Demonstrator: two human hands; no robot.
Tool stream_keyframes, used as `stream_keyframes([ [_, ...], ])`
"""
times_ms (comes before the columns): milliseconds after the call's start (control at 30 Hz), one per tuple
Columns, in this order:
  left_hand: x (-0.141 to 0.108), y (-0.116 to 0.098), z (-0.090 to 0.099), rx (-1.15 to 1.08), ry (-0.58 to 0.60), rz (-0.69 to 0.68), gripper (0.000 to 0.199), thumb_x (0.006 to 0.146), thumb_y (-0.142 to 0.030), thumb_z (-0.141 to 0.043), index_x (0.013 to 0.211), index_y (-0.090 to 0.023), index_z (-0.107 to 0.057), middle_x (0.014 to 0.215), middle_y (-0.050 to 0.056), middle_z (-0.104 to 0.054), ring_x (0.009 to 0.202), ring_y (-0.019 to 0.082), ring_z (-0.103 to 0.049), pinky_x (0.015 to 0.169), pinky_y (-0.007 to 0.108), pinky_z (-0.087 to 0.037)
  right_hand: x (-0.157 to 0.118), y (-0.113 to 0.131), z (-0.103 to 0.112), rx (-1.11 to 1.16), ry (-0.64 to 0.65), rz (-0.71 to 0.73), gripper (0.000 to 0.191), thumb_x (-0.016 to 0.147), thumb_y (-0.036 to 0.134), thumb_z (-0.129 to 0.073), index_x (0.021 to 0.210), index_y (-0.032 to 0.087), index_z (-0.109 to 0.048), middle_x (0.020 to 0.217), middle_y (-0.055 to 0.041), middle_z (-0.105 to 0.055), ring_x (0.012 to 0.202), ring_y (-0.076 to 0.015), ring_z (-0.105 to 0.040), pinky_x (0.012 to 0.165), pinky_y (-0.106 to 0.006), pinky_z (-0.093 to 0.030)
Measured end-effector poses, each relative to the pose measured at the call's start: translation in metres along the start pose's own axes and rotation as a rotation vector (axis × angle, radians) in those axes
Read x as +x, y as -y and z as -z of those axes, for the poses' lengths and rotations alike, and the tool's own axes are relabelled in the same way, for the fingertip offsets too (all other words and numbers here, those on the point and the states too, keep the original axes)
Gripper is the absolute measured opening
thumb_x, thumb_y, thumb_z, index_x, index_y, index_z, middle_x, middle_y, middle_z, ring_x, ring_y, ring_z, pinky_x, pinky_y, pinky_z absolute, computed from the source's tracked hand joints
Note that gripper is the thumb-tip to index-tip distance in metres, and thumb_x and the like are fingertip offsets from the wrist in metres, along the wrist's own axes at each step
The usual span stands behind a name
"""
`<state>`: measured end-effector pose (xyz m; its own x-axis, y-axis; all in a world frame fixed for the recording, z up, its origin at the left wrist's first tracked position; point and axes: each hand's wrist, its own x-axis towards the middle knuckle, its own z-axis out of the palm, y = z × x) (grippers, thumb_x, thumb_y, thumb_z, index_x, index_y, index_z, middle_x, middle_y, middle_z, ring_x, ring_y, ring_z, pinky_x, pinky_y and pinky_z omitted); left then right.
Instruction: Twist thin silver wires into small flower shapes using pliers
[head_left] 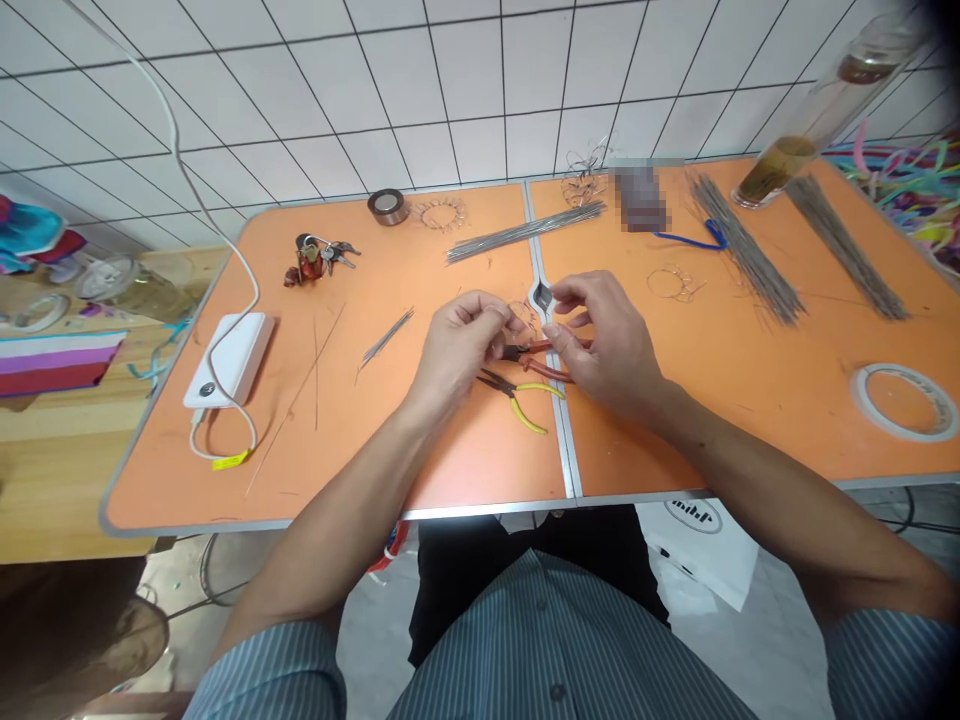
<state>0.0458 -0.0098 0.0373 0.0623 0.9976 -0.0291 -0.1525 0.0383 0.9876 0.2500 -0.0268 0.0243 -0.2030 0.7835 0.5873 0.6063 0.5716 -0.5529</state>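
Observation:
My left hand [469, 345] is closed in a pinch near the middle of the table, on what looks like a thin bent wire [523, 316]. Just to the right, my right hand [604, 330] is loosely curled, with a gap between thumb and forefinger. Below the fingers lie red-handled pliers [546, 367], their handles partly covered by my right hand. Yellow-handled pliers [529, 390] rest open nearer to me. A bundle of straight wires [517, 235] lies beyond both hands, and a few short wires [386, 338] are left of my left hand.
The orange folding table [450, 470] has a metal-edged seam and a handle cutout. Keys [322, 258], brown tape [388, 206] and a white power bank [232, 360] are at left. Wire bundles [750, 250], a tilted-looking glass bottle [795, 150] and a white tape roll [904, 400] are at right.

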Motion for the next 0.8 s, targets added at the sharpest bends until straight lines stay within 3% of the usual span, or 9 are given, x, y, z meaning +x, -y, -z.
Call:
stream_keyframes([
  [67,0.008,-0.006,0.011,0.036,-0.094,-0.052,0.009,0.080,-0.024,-0.071,0.073,-0.020,-0.067,0.077,0.002,-0.076,0.049,0.008,-0.048,0.046,0.022,-0.036,-0.003,0.006,0.003,-0.067,0.044,-0.002,0.025,0.101,0.026,-0.065,0.125,0.022,-0.067,0.121,-0.0103,-0.074,0.105,-0.0242,-0.072,0.080,-0.035,-0.057],
  [200,0.022,-0.012,0.028,0.089,-0.192,-0.091,0.008,0.078,-0.023,-0.068,0.072,-0.020,-0.064,0.076,0.001,-0.074,0.050,0.008,-0.047,0.047,0.021,-0.036,-0.010,0.017,0.007,-0.326,0.305,0.010,0.015,0.107,0.030,-0.065,0.114,0.021,-0.075,0.109,-0.0078,-0.078,0.094,-0.0226,-0.071,0.067,-0.034,-0.040],
  [367,0.028,-0.012,0.034,0.074,-0.178,-0.056,0.007,0.077,-0.022,-0.069,0.071,-0.020,-0.065,0.072,0.002,-0.071,0.051,0.008,-0.046,0.047,0.021,-0.034,-0.010,0.015,0.006,-0.473,0.507,0.048,0.029,0.113,0.036,-0.061,0.126,0.019,-0.080,0.124,-0.0139,-0.079,0.107,-0.0279,-0.070,0.079,-0.037,-0.041],
  [467,0.028,-0.012,0.036,0.031,-0.148,-0.036,0.008,0.076,-0.024,-0.071,0.071,-0.020,-0.066,0.073,0.002,-0.071,0.052,0.009,-0.047,0.046,0.021,-0.034,-0.007,0.010,0.006,-0.527,0.599,0.000,0.038,0.116,0.042,-0.055,0.138,0.020,-0.078,0.125,-0.0150,-0.079,0.104,-0.0292,-0.069,0.081,-0.038,-0.040],
  [667,0.033,-0.014,0.042,0.013,-0.170,-0.042,0.010,0.075,-0.026,-0.072,0.070,-0.020,-0.065,0.074,0.002,-0.072,0.052,0.008,-0.046,0.047,0.021,-0.034,-0.009,0.005,0.002,-0.600,0.595,0.011,0.042,0.115,0.046,-0.053,0.140,0.023,-0.078,0.117,-0.0134,-0.079,0.096,-0.0292,-0.067,0.077,-0.038,-0.032],
  [800,0.037,-0.013,0.048,0.015,-0.195,-0.049,0.011,0.074,-0.027,-0.072,0.070,-0.020,-0.064,0.075,0.002,-0.073,0.052,0.008,-0.047,0.047,0.021,-0.034,-0.013,0.000,-0.005,-0.664,0.552,0.072,0.039,0.113,0.039,-0.052,0.132,0.019,-0.080,0.108,-0.0145,-0.076,0.087,-0.0274,-0.062,0.072,-0.039,-0.025],
])
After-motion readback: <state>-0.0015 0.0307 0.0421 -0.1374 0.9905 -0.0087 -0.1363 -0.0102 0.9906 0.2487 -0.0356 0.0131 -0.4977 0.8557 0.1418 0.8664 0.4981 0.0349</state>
